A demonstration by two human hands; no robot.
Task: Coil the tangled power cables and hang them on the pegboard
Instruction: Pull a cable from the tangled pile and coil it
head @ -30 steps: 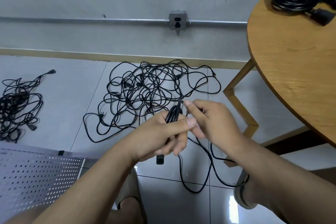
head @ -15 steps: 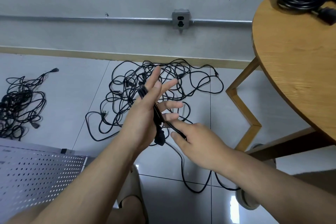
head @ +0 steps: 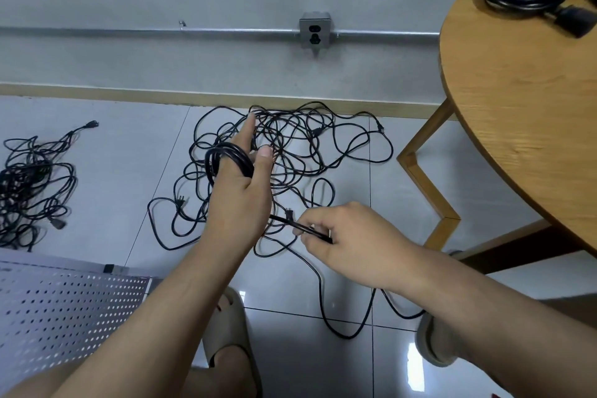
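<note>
Left hand (head: 240,203), grip wide, fingers straight, serves as former for the coil (head: 226,152). Right hand (head: 352,236) grip pinches the cable (head: 281,220) to feed wraps taut.

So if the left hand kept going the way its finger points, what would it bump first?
Most likely the tangled cables on the floor: the left hand aims its finger over that pile toward the baseboard. The hand is raised, so depth is unclear; it might pass above them.

Cables (head: 292,139) tangled on floor (head: 129,171), pegboard (head: 64,310) lower left, table (head: 517,107) right
</note>
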